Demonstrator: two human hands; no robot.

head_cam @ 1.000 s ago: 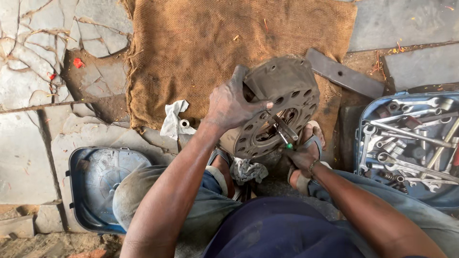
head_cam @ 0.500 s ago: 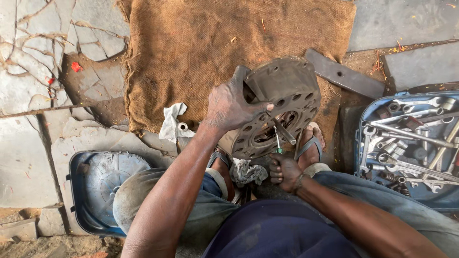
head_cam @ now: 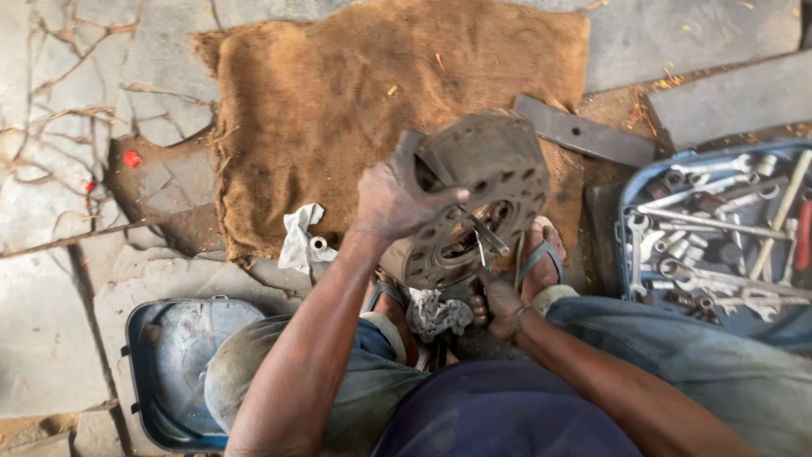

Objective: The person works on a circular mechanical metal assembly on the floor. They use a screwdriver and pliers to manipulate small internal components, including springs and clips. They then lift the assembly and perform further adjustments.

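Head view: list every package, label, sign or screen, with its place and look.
None in view. The nearest to packaging:
Tool case, right: open, blue, full of grey wrenches.
Case lid, lower left: blue rim, pale grey inside.
Sack, top centre: brown burlap, spread flat, unprinted.

A second ago we had our right hand (head_cam: 506, 301) up at the centre of the round metal disc (head_cam: 478, 203), fingers on the screwdriver (head_cam: 484, 239) in its hub; now that hand has dropped to the lower centre of the frame, below the disc's rim and beside the sandalled foot (head_cam: 538, 258). The screwdriver now stands in the hub with no hand on it
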